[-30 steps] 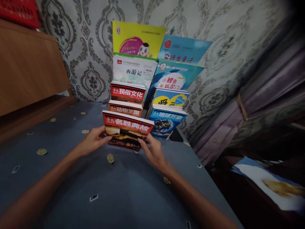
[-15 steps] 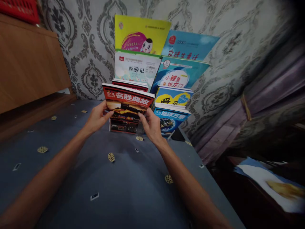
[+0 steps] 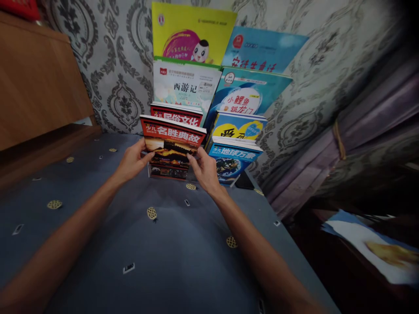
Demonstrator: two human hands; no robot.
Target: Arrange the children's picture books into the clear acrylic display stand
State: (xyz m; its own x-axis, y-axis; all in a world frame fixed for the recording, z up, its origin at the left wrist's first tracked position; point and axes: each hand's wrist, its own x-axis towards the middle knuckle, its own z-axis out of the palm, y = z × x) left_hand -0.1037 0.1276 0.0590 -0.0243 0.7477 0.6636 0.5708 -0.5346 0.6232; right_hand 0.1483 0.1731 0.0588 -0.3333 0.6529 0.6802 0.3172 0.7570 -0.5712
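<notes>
Both hands hold an orange-red book (image 3: 173, 138) with white Chinese lettering, upright and leaning back a little. My left hand (image 3: 132, 161) pinches its left edge, thumb on the front cover. On its right edge my right hand (image 3: 203, 168) grips in the same way. Just behind it shows the top of a dark red book (image 3: 178, 115). Farther back stand a white-and-green book (image 3: 186, 85) and a tall yellow-green book (image 3: 193, 32). Close to my right hand is a blue book (image 3: 234, 161) with a globe on its cover. Whatever holds the books up is mostly hidden.
Behind the blue book rise a yellow-and-blue book (image 3: 240, 126), a teal book (image 3: 250, 89) and a light blue book (image 3: 265, 48). Patterned wallpaper (image 3: 122, 102) backs them. A wooden cabinet (image 3: 39, 83) stands left, a purple curtain (image 3: 314, 157) right. Blue cloth (image 3: 183, 261) covers the surface.
The orange-red book has shifted slightly left and lower against the row, so more of the dark red book's title shows behind it. Both hands keep their hold. The view has also shifted slightly.
</notes>
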